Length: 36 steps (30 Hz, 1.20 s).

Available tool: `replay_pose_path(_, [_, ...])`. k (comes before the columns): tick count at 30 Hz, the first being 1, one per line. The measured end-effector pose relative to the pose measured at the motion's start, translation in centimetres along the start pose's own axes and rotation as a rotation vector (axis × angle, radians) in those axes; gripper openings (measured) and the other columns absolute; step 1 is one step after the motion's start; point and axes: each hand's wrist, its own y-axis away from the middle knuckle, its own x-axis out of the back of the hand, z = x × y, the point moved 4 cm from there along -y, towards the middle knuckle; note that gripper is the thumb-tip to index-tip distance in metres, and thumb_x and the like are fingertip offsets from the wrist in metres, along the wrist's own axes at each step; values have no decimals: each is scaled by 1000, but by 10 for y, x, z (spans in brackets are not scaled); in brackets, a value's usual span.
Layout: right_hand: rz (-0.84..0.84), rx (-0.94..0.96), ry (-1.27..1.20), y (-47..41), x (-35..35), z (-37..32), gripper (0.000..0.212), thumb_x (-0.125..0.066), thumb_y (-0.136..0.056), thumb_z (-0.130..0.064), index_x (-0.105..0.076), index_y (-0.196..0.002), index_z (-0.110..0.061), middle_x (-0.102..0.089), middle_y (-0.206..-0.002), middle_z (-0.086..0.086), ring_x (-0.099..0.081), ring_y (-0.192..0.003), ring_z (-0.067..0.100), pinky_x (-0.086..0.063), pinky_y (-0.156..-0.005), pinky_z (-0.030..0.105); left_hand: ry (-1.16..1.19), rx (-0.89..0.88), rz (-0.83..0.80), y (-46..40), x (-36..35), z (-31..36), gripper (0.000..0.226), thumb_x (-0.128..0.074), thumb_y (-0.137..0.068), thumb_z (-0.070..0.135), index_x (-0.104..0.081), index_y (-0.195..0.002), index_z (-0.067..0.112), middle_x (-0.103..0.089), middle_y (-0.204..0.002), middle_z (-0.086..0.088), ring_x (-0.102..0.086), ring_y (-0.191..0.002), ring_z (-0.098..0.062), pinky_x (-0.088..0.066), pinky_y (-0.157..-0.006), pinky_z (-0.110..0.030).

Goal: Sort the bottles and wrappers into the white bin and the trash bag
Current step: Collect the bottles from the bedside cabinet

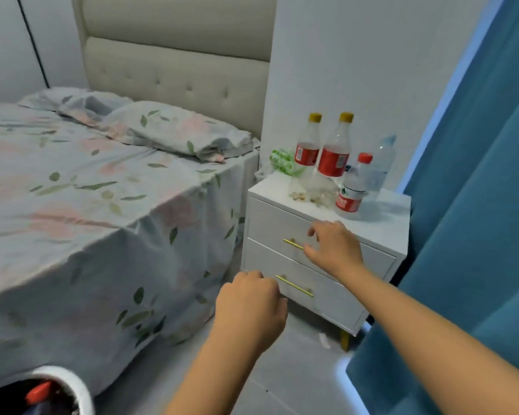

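Bottles, four, clear plastic, standing in a close group at the far right of a white two-drawer bedside cabinet [381,217]:
- two tall clear bottles with yellow caps and red labels [333,158], side by side at the back, seemingly empty;
- one short clear water bottle with a red cap and red-and-white label [352,190], nearest the front edge;
- one clear unlabelled bottle with a pale cap [382,163], far right, partly behind the short one.

Wrappers: a crumpled green-and-white patterned wrapper [282,160] at the far left of the cabinet top; a clear crumpled film [315,182] at the feet of the tall bottles, with small pale scraps [298,196] just in front.

White bin [75,384]: round rim, dark liner, near left corner, low beside the bed; something red already lies inside. A separate trash bag cannot be made out.

Right hand [334,248]: fingers spread and relaxed, holding nothing, hovering at the cabinet's front edge, near the short bottle.

Left hand [250,304]: fingers curled under, nothing visible in it, lower and nearer, before the bottom drawer.

Surroundings: bed with leaf-print sheet [87,205], left; blue curtain [477,235], right.

Risks, as judged: the bottles stand crowded and light, so reaching past the short one could topple its neighbours. The film and scraps are loose and could scatter to the floor. The bin is well apart, so a toss may miss.
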Motion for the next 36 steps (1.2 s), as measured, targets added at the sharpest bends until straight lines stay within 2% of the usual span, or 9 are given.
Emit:
replay_pose_path(3, [361, -217, -219, -20, 24, 36, 47, -71, -74, -35, -49, -110, -14, -57, -111, 7, -49, -103, 28, -47, -75, 38, 0, 7, -83, -15, -22, 10, 35, -41, -94, 43, -60, -116, 23, -55, -122, 1, -49, -115, -23, -44, -92, -36])
replay_pose_path(5, [466, -331, -281, -37, 32, 57, 65, -76, -71, -38, -43, -120, -12, -51, -122, 14, -46, -111, 32, -49, -84, 44, -25, -10, -168, -22, -35, 8, 35, -42, -94, 44, -58, -118, 24, -53, -126, 1, -47, -118, -21, -43, -95, -35])
replay_pose_path(12, [190, -514, -265, -113, 22, 98, 105, -79, -66, -55, -22, -141, -9, -36, -141, 19, -38, -128, 39, -42, -97, 50, -132, 2, -293, -36, -41, -23, 39, -38, -96, 47, -52, -125, 26, -48, -133, 1, -43, -125, -21, -38, -101, -34])
replay_pose_path(17, [134, -576, -270, -145, 3, 113, 95, -76, -69, -56, -31, -137, -6, -45, -136, 18, -47, -123, 39, -45, -94, 50, -190, 29, -380, -43, -39, -42, 41, -38, -99, 44, -48, -132, 23, -44, -140, -1, -39, -129, -22, -34, -105, -35])
replay_pose_path(21, [148, -654, -473, -157, -7, 128, 83, -73, -76, -49, -33, -138, -10, -50, -135, 17, -51, -122, 38, -46, -95, 50, -196, 44, -414, -43, -34, -51, 42, -39, -99, 42, -46, -134, 20, -42, -141, -3, -37, -131, -23, -32, -107, -36])
replay_pose_path(25, [305, -702, -580, -142, 1, 127, 70, -73, -78, -41, -38, -132, -13, -50, -134, 17, -52, -120, 39, -46, -98, 50, -195, 68, -311, -35, -31, -56, 38, -38, -99, 41, -51, -128, 21, -47, -133, -2, -41, -124, -23, -36, -99, -35])
replay_pose_path(28, [485, -577, -572, -119, 7, 105, 67, -74, -72, -43, -43, -124, -16, -49, -128, 17, -51, -116, 37, -47, -92, 48, -174, 67, -186, -30, -26, -56, 35, -37, -97, 41, -53, -121, 21, -50, -125, 0, -44, -117, -23, -37, -92, -34])
replay_pose_path(30, [478, -412, -585, -101, 4, 80, 60, -78, -69, -40, -46, -116, -19, -51, -120, 15, -53, -108, 35, -47, -83, 41, -143, 47, -115, -29, -22, -53, 34, -37, -97, 42, -54, -120, 23, -51, -123, 2, -45, -116, -21, -38, -91, -33])
replay_pose_path(36, [-60, -51, -704, -35, -20, -22, 53, -81, -64, -46, -51, -104, -28, -57, -98, -6, -56, -85, 11, -46, -68, 26, -31, 52, 57, -31, -15, -49, 55, -39, -90, 60, -35, -132, 25, -43, -128, 8, -44, -119, -16, -40, -95, -30])
